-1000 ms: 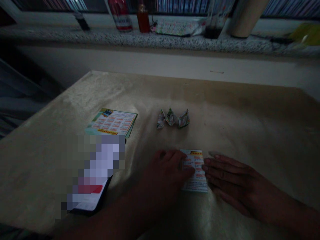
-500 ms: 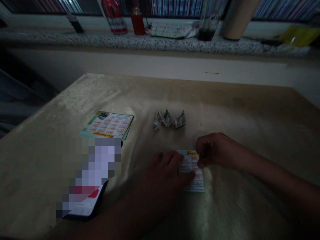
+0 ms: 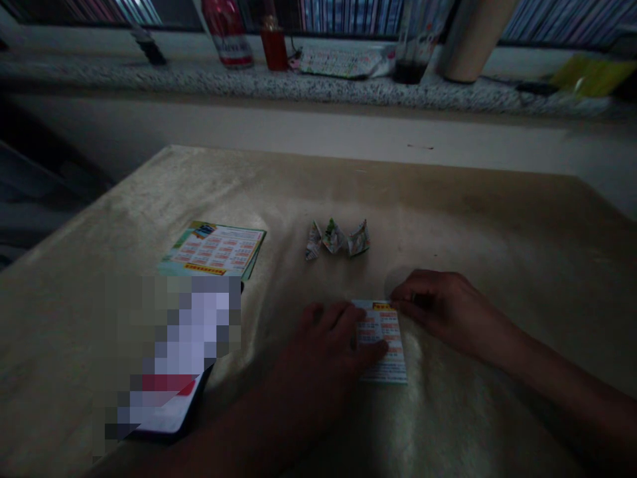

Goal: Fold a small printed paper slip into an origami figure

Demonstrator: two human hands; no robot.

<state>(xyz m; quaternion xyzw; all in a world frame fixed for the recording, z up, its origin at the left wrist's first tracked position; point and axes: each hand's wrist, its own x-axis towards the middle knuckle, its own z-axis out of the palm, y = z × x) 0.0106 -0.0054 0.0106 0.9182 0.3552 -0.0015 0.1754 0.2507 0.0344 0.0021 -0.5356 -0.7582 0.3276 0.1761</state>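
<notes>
A small printed sheet of paper, folded or cut to a near-square, lies on the table in front of me. Across its left part my left hand rests with fingers spread, thumb on the print. My right hand is closed in a pinch at the sheet's upper right corner, thumb against index finger. Farther back stand three little folded paper pieces in a row, with pointed tips and printed sides. To the left lies a stack of similar printed sheets.
A phone, its screen partly blurred out, lies left of my left arm on the table. Along the stone windowsill stand a red bottle, an orange-red bottle, a clear container and a tan cylinder.
My right hand has moved slightly down and its fingers have closed into a pinch at the sheet's upper right corner. My left hand and the sheet have stayed in place.
</notes>
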